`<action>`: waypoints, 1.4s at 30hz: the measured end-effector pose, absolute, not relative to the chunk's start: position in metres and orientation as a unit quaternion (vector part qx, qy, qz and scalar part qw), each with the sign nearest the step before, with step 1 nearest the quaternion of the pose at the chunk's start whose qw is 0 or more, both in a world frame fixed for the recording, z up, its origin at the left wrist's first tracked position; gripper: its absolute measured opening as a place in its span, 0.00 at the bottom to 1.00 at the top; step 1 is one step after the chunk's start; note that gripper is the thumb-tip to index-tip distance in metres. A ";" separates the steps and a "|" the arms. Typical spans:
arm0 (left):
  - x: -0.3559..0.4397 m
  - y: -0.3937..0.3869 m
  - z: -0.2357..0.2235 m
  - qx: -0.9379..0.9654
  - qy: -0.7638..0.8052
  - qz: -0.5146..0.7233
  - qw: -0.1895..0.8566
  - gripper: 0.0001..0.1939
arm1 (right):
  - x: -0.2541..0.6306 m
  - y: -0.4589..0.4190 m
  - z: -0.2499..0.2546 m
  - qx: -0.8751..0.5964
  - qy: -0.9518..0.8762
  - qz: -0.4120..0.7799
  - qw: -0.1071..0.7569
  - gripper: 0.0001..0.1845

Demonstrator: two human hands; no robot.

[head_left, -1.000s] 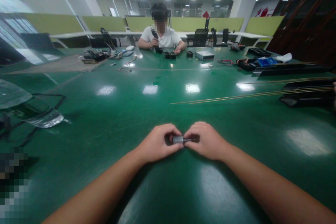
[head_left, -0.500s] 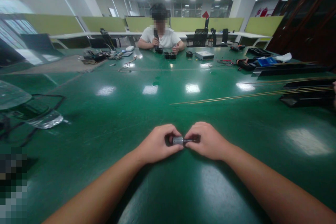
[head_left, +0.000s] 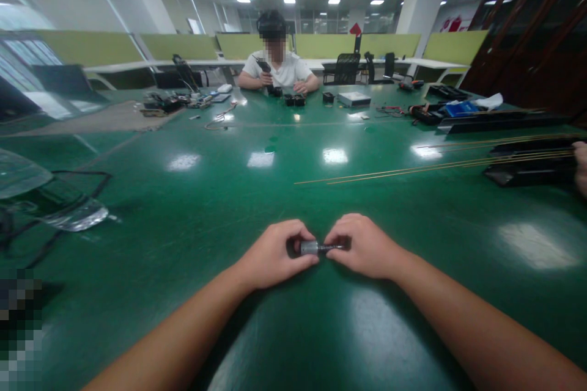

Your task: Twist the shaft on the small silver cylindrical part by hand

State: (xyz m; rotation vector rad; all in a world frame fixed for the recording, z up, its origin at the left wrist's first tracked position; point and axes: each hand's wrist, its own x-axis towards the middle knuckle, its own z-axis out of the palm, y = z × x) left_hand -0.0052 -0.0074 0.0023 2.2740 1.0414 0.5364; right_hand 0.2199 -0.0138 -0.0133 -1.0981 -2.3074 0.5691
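Note:
Low over the green table (head_left: 229, 195), my left hand (head_left: 277, 256) is closed, thumb and fingers pinching a small silver cylinder (head_left: 309, 248) that looks like metal. From the cylinder's right end a thin dark shaft (head_left: 331, 248) sticks out. My right hand (head_left: 367, 247) faces the left one and pinches this shaft between thumb and fingers. The cylinder lies level, pointing sideways. Its left end is partly shaded inside my left hand, and I cannot tell whether cylinder and shaft are one piece.
Thin brass-coloured rods (head_left: 389, 172) reach in from black channel pieces (head_left: 527, 168) at the right, near another person's hand (head_left: 580, 165). A clear plastic bottle (head_left: 77, 211) lies at the left. Across the table sits a person (head_left: 282, 70) with small black parts (head_left: 294, 99).
My view has shifted slightly. My right fingertips sit a little farther from the cylinder, with more of the dark shaft showing. At the right edge, another person's hand has come further in.

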 end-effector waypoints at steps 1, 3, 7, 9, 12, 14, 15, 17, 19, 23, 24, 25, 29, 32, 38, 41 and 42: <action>-0.005 -0.007 0.002 0.851 0.389 0.202 0.288 0.08 | 0.220 -0.014 -0.013 -0.406 -0.851 0.211 0.257 0.03; -0.006 -0.007 0.001 0.850 0.390 0.203 0.289 0.08 | 0.221 -0.014 -0.012 -0.406 -0.851 0.212 0.256 0.04; -0.006 -0.007 0.001 0.850 0.392 0.203 0.287 0.08 | 0.222 -0.014 -0.010 -0.408 -0.848 0.221 0.255 0.04; -0.006 -0.007 0.001 0.851 0.390 0.202 0.288 0.08 | 0.223 -0.014 -0.009 -0.411 -0.847 0.225 0.251 0.04; -0.006 -0.008 0.001 0.851 0.390 0.203 0.287 0.08 | 0.225 -0.014 -0.008 -0.416 -0.847 0.224 0.242 0.03; -0.005 -0.008 0.002 0.850 0.394 0.203 0.285 0.08 | 0.227 -0.013 -0.007 -0.418 -0.848 0.225 0.237 0.03; -0.005 -0.008 0.002 0.849 0.396 0.202 0.285 0.08 | 0.228 -0.013 -0.006 -0.418 -0.848 0.227 0.234 0.03; -0.005 -0.009 0.002 0.849 0.395 0.202 0.285 0.08 | 0.230 -0.012 -0.005 -0.418 -0.849 0.230 0.229 0.03; -0.005 -0.008 0.002 0.850 0.394 0.203 0.284 0.08 | 0.232 -0.012 -0.004 -0.420 -0.848 0.232 0.225 0.03; -0.006 -0.007 0.002 0.852 0.389 0.206 0.284 0.08 | 0.235 -0.011 -0.002 -0.425 -0.845 0.238 0.221 0.04; -0.006 -0.007 0.002 0.851 0.388 0.206 0.287 0.08 | 0.235 -0.010 -0.001 -0.425 -0.844 0.240 0.221 0.04; -0.007 -0.007 0.002 0.851 0.387 0.207 0.289 0.08 | 0.235 -0.010 -0.001 -0.425 -0.844 0.241 0.220 0.04; -0.007 -0.007 0.002 0.852 0.386 0.206 0.288 0.08 | 0.237 -0.010 -0.001 -0.424 -0.843 0.249 0.217 0.04; -0.007 -0.008 0.001 0.852 0.389 0.204 0.285 0.08 | 0.239 -0.009 -0.001 -0.433 -0.837 0.257 0.213 0.04; -0.007 -0.008 0.001 0.849 0.390 0.204 0.291 0.09 | 0.244 -0.008 0.000 -0.443 -0.831 0.271 0.200 0.04; -0.008 -0.008 0.001 0.849 0.394 0.203 0.289 0.09 | 0.248 -0.006 0.001 -0.450 -0.827 0.275 0.194 0.05; -0.008 -0.008 0.001 0.849 0.395 0.202 0.288 0.10 | 0.250 -0.005 0.001 -0.453 -0.825 0.277 0.190 0.05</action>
